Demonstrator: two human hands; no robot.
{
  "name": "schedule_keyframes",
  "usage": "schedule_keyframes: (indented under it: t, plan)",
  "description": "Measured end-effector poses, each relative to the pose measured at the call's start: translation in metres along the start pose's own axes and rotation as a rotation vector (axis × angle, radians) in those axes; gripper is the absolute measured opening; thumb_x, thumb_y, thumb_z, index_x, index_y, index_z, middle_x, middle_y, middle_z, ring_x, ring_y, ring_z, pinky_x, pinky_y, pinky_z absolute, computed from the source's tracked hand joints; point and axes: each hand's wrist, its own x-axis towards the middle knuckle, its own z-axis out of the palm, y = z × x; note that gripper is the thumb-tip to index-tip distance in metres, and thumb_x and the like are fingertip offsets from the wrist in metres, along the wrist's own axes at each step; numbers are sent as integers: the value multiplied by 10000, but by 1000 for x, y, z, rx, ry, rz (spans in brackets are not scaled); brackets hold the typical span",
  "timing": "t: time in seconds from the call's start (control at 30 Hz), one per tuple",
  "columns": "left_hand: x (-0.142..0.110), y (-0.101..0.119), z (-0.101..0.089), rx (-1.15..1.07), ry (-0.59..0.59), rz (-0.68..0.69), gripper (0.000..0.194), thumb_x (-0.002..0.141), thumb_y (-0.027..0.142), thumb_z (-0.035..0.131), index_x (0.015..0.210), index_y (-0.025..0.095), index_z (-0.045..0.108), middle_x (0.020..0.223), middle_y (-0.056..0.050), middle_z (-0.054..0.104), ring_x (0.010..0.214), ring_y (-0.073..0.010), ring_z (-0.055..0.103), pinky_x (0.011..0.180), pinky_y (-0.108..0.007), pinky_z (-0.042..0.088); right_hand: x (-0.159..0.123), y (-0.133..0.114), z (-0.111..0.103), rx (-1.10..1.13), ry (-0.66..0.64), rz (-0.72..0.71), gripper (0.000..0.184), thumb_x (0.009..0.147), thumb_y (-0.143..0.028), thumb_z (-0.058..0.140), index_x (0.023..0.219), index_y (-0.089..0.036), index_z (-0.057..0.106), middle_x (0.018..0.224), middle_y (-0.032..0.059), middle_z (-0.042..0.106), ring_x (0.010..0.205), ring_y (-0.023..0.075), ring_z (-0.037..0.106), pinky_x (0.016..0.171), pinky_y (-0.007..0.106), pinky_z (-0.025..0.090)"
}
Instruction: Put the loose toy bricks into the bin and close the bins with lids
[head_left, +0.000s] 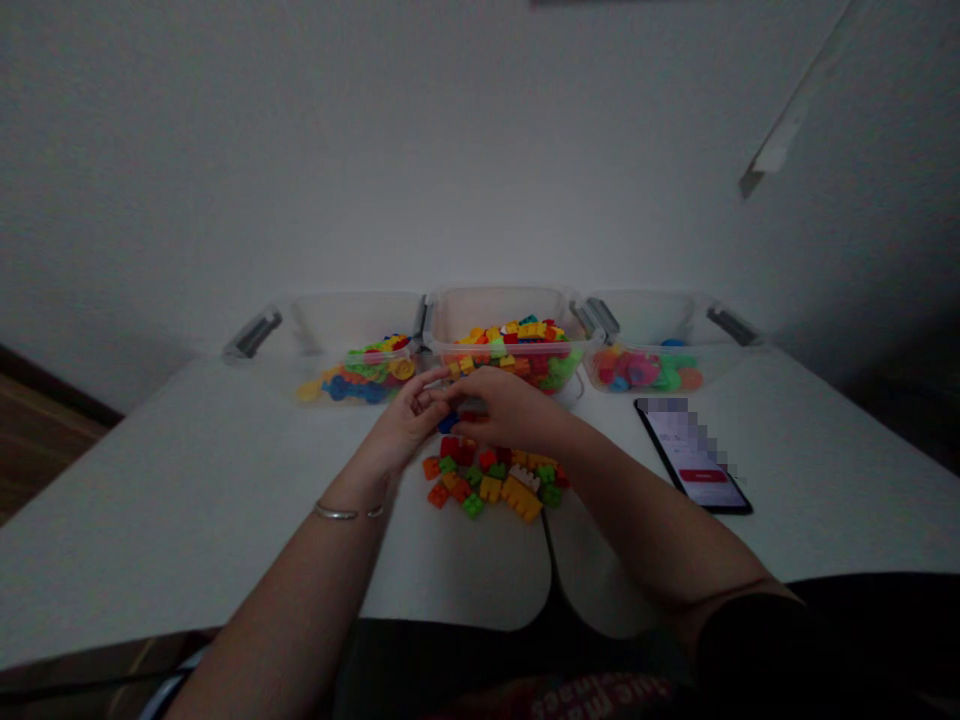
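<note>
Left hand (409, 415) and right hand (510, 410) meeting low over the table, fingertips close together, fingers drawn narrow around a small blue brick (448, 423). Grip on it impossible to tell, with most of the brick hidden behind the fingers. Directly nearer than the hands, a loose heap of interlocking toy bricks (487, 480) in red, orange, yellow and green, lying on a white table (187, 480). Along the far edge, three clear plastic bins with grey latches, side by side: left bin (352, 350) with mixed colourful pieces, middle bin (502, 340) full of bricks, right bin (660, 340) with rounded pink, green and orange pieces. Both hands just in front of the middle bin, blocking part of it. Off to the right, well apart from the heap, a smartphone (694, 460) lying at an angle, its screen partly obscured by pixelation. Thin metal bangle (347, 513) around the left wrist; dark sleeve (739, 640) on the right arm.
</note>
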Motion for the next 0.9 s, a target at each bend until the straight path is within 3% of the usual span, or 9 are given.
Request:
schedule_keyframes:
  t: [0.17,0.33,0.5,0.67,0.77,0.9]
  plan:
    - [-1,-1,-2,41,13,28,763,638,559,871,1240,188,583,860,-10,704,708,-122,642,655,-225,488,0,-2,-7,20,61,24,235,801,-156,717,1027,-212,753,1036,53,752,970,192,670,889,331,480]
    - [-4,2,-6,149,-31,9,635,699,490,840,1206,184,613,786,31,624,591,-81,551,560,-215,436,-5,-7,-28,-4,249,33,208,814,-178,664,1011,-200,727,1003,45,755,907,179,672,843,319,501]
    - [-9,7,-10,315,-133,-47,491,724,407,794,1127,167,650,772,22,612,592,-86,502,534,-220,385,-12,-6,-52,-80,447,64,193,827,-179,614,983,-197,726,1001,51,748,890,180,676,800,315,524]
    - [-14,13,-17,598,-191,-80,277,751,398,709,905,172,661,729,7,613,610,-122,506,546,-244,372,-18,5,-66,-136,614,161,189,819,-181,625,974,-208,729,965,38,736,837,178,675,796,340,538]
    - [-16,18,-24,809,-234,-108,223,747,390,662,804,175,645,686,8,578,623,-144,504,576,-265,383,-20,13,-70,-168,665,225,198,812,-161,611,957,-215,735,956,35,729,792,173,666,786,354,541]
    - [-19,21,-36,882,-287,-172,233,732,410,650,777,189,591,689,18,535,644,-153,483,597,-271,381,-21,23,-73,-262,650,310,204,811,-158,603,927,-220,759,930,44,730,787,190,666,810,380,536]
